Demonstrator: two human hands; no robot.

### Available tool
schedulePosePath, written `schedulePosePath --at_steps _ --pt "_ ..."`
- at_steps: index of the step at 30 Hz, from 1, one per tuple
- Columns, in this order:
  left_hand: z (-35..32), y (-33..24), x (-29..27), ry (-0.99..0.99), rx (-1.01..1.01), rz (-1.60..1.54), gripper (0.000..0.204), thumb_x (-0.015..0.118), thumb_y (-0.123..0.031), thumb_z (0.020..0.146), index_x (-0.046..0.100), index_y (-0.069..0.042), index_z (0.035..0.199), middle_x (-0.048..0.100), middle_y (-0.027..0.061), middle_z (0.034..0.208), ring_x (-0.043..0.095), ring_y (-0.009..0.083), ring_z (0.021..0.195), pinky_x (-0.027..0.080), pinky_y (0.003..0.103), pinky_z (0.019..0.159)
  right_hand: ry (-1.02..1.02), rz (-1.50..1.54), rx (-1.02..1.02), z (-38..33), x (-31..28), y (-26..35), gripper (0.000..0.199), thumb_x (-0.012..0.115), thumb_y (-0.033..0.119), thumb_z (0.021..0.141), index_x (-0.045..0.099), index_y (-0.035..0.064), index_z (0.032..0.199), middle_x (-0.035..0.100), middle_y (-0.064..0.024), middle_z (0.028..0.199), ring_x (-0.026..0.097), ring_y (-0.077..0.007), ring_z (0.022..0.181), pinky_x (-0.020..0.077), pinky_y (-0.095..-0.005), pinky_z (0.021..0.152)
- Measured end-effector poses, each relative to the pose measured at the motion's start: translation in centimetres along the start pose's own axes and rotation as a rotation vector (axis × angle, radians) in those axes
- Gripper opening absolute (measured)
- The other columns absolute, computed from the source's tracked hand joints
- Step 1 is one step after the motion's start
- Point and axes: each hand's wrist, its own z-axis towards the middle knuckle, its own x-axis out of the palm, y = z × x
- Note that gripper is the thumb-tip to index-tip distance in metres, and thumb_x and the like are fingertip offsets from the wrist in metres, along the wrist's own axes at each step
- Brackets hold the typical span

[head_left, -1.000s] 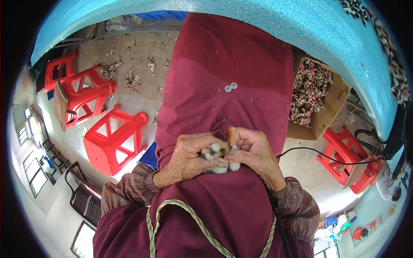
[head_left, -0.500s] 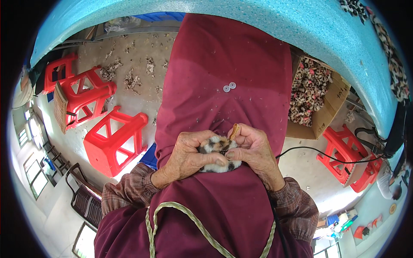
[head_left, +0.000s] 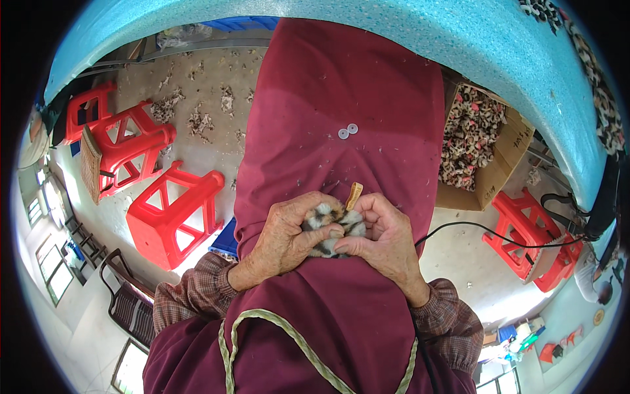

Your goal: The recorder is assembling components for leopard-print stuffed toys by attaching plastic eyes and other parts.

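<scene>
A small plush piece (head_left: 325,245) with white, black and tan fur rests on the maroon cloth over my lap. My left hand (head_left: 295,226) closes on its left side, thumb laid across the fur. On the opposite side my right hand (head_left: 380,230) pinches the edge of the fur between thumb and fingers. A narrow tan strip (head_left: 354,195) sticks up from the top of the piece beside my right fingertips. The underside of the piece is hidden. Farther up the maroon cloth (head_left: 354,72) lie two small white plastic discs (head_left: 348,131).
A light-blue speckled tabletop (head_left: 315,9) curves across the far side. Under it at right, a cardboard box (head_left: 505,154) holds many small furry pieces. Red plastic stools (head_left: 174,213) stand at left and right. Scraps litter the floor (head_left: 197,121). A black cable (head_left: 472,225) runs off rightward.
My right hand has shifted slightly down, its fingers moving off the tan strip, which now stands more exposed. The plush piece has turned a little within my hands.
</scene>
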Motion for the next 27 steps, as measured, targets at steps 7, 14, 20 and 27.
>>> schedulePosePath --at_steps 7,14,20,27 --pt "-0.2 0.5 0.1 -0.053 0.211 0.111 0.027 0.072 -0.004 0.074 0.062 -0.003 0.099 0.062 0.0075 0.079 0.061 0.0156 0.069 0.048 0.027 0.062 -0.021 -0.101 -0.06 0.0 0.3 -0.1 0.035 0.082 0.01 0.069 0.053 0.0019 0.086 0.062 -0.0018 0.076 0.058 -0.0046 0.073 0.0515 -0.0215 0.063" --pt "-0.3 0.4 0.0 -0.076 0.287 0.207 0.029 0.07 -0.003 0.073 0.062 -0.002 0.101 0.062 0.0094 0.079 0.062 0.0217 0.069 0.049 0.029 0.063 -0.019 -0.023 -0.078 0.0 0.7 -0.1 0.031 0.081 0.009 0.07 0.055 0.0021 0.084 0.06 0.0005 0.076 0.056 -0.0034 0.071 0.0495 -0.0201 0.061" --pt "-0.2 1.2 0.4 -0.133 0.336 0.17 0.023 0.07 -0.009 0.076 0.061 0.0 0.095 0.061 0.0089 0.075 0.061 0.0176 0.063 0.047 0.027 0.06 0.0 0.023 -0.026 0.3 0.7 0.0 0.027 0.08 0.005 0.07 0.056 0.002 0.082 0.06 0.0012 0.079 0.055 -0.0025 0.071 0.0477 -0.0181 0.061" --pt "0.2 1.2 1.0 -0.2 -0.095 -0.353 0.021 0.072 -0.009 0.08 0.063 -0.002 0.098 0.06 -0.004 0.078 0.054 0.0026 0.073 0.047 0.022 0.063 -0.007 0.339 0.03 1.1 -1.0 -0.3 0.016 0.06 0.01 0.089 0.058 -0.0018 0.1 0.063 -0.0049 0.083 0.061 -0.0079 0.074 0.0505 -0.0198 0.062"
